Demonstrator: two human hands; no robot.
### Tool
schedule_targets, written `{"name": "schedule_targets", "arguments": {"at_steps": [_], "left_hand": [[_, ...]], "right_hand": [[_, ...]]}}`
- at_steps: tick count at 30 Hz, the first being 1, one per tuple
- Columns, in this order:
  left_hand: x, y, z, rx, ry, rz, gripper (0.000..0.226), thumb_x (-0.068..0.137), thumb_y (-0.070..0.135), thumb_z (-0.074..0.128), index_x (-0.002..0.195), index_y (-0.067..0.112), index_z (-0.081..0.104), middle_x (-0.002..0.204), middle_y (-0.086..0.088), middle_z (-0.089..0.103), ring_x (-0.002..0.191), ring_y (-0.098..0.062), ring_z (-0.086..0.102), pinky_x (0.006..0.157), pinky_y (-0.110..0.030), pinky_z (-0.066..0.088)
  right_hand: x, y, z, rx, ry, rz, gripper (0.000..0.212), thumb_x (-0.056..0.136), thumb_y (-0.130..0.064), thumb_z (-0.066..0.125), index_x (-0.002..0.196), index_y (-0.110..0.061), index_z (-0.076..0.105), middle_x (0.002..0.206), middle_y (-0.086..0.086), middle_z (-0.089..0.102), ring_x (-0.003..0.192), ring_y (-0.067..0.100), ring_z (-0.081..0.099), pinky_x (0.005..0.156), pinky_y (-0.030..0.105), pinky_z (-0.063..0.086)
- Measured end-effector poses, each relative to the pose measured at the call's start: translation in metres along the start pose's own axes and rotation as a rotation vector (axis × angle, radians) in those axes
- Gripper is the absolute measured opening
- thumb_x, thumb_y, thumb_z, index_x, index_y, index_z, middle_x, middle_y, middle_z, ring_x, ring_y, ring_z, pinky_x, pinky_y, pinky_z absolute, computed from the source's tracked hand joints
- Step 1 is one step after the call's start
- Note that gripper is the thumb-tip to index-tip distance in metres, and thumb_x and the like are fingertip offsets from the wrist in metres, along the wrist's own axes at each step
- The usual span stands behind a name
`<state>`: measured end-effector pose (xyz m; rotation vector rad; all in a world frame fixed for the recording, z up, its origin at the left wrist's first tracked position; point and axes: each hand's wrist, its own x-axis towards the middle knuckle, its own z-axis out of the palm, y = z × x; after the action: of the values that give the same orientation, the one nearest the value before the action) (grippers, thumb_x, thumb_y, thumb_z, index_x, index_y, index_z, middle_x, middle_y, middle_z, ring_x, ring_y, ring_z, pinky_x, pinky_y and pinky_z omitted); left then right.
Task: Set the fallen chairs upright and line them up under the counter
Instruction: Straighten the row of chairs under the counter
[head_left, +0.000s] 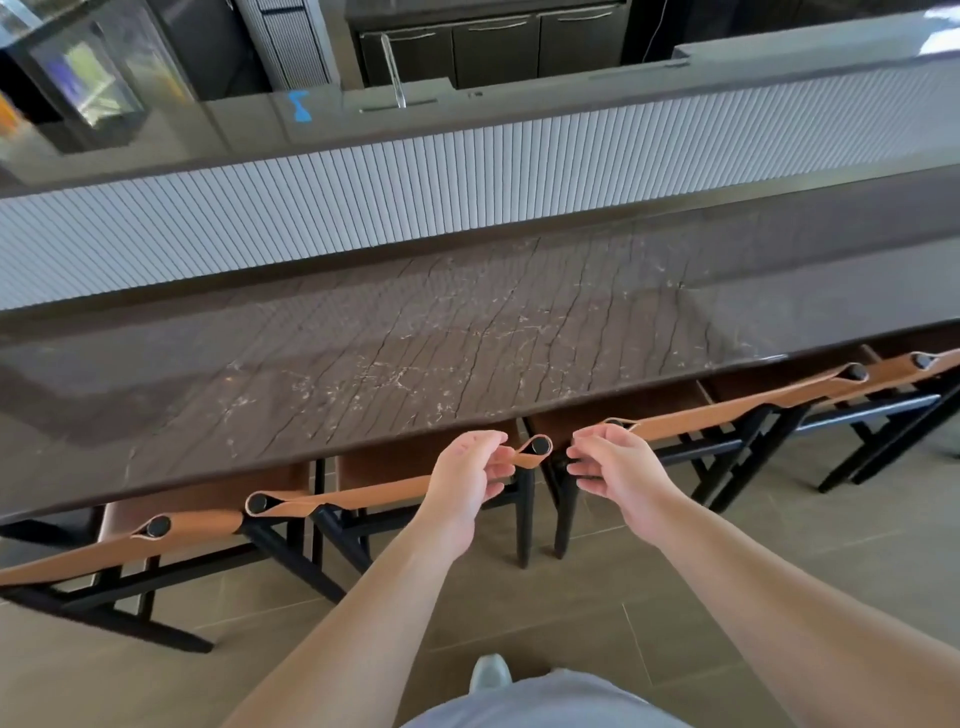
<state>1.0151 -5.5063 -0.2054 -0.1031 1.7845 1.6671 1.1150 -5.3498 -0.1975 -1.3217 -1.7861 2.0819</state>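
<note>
Several black-framed chairs with tan leather backrests stand upright in a row, tucked under the dark marble counter (395, 358). My left hand (462, 480) grips the right end of one chair's backrest strap (363, 498). My right hand (618, 470) holds the left end of the neighbouring chair's backrest (727, 413). The two chairs stand side by side with a narrow gap between their black legs. Another chair (130, 543) stands at the far left and another (914, 371) at the far right.
A ribbed grey upstand (363, 208) runs behind the counter, with a higher shelf, a glass display fridge (88, 78) and dark cabinets (493, 47) beyond. Beige floor tiles (779, 540) lie beneath me. My shoe (490, 670) shows at the bottom.
</note>
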Motion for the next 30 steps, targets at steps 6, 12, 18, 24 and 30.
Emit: {"name": "schedule_targets", "arguments": {"at_steps": [6,12,18,24,30], "left_hand": [[0.017,-0.007,0.002,-0.013,-0.024,0.022,0.016,0.096,0.028,0.056,0.099,0.023,0.071,0.085,0.006,0.076,0.090,-0.016,0.072,0.083,-0.034,0.053],[0.029,-0.013,0.009,-0.021,0.029,-0.024,0.017,0.097,0.022,0.054,0.098,0.022,0.071,0.083,0.005,0.076,0.088,-0.017,0.072,0.079,-0.032,0.053],[0.048,-0.006,0.041,-0.005,0.118,0.021,0.019,0.098,0.019,0.052,0.099,0.022,0.071,0.086,0.006,0.075,0.075,-0.007,0.070,0.071,-0.027,0.050],[0.056,-0.005,0.097,-0.018,0.225,-0.019,0.018,0.097,0.018,0.052,0.099,0.021,0.069,0.092,0.002,0.074,0.077,-0.009,0.069,0.067,-0.024,0.050],[0.053,-0.014,0.132,0.002,0.323,-0.031,0.015,0.095,0.023,0.055,0.105,0.024,0.066,0.096,0.001,0.072,0.078,-0.006,0.069,0.067,-0.021,0.050]], "right_hand": [[0.014,-0.001,0.003,-0.012,0.031,-0.026,0.011,0.097,-0.020,0.057,0.104,-0.019,0.066,0.104,0.006,0.071,0.097,0.020,0.069,0.079,0.032,0.057],[0.033,0.004,-0.007,-0.131,0.024,-0.013,0.012,0.095,-0.020,0.057,0.100,-0.020,0.067,0.101,0.003,0.071,0.094,0.017,0.069,0.081,0.031,0.057],[0.080,-0.010,-0.037,-0.144,-0.024,0.025,0.010,0.095,-0.019,0.057,0.097,-0.019,0.067,0.091,0.004,0.071,0.081,0.014,0.068,0.071,0.028,0.059],[0.115,-0.019,-0.078,-0.165,-0.139,0.040,0.010,0.096,-0.021,0.058,0.095,-0.019,0.067,0.094,0.004,0.071,0.078,0.015,0.068,0.067,0.027,0.056],[0.134,-0.014,-0.114,-0.526,-0.248,-0.109,0.005,0.092,-0.025,0.058,0.093,-0.024,0.062,0.089,-0.002,0.066,0.071,0.012,0.060,0.062,0.029,0.053]]}}
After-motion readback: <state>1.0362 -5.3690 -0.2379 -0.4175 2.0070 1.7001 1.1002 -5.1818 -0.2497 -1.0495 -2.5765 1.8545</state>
